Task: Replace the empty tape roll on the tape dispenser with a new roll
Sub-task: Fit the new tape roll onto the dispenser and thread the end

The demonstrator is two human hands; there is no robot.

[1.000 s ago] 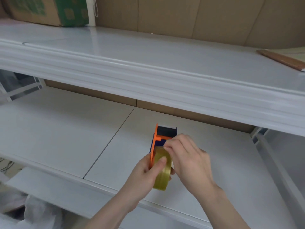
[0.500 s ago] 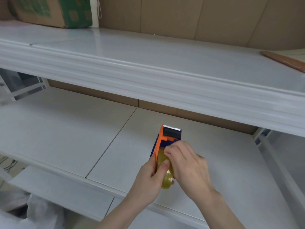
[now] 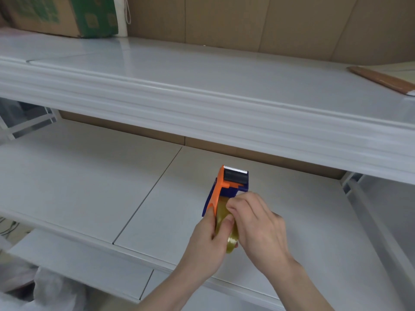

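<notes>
Just above the front edge of the lower white shelf (image 3: 74, 189), both hands meet around a tape dispenser (image 3: 226, 187) held off the surface. The left hand (image 3: 207, 241) grips it from the left side, its thumb pressed against the yellowish clear tape roll (image 3: 225, 225) seated in the dispenser and its palm wrapped around the lower part of the orange side plate. The right hand (image 3: 258, 225) is curled over the roll from the right, fingertips pinched at the roll's upper edge close to the dispenser's blue body; whether a loose tape end sits between them cannot be told. The roll sits between the two hands, its lower rim showing beneath them. Beyond the fingers the dispenser's head points away from the person, with a black roller and a serrated metal blade at its far end. The lower shelf is made of white panels with a dark seam running left of the dispenser. Above and behind it runs the upper white shelf (image 3: 202, 86), bearing a cardboard box (image 3: 67, 16) with green print at the far left and a brown flat strip (image 3: 381, 80) at the far right. Brown cardboard panels (image 3: 269, 25) line the back.
</notes>
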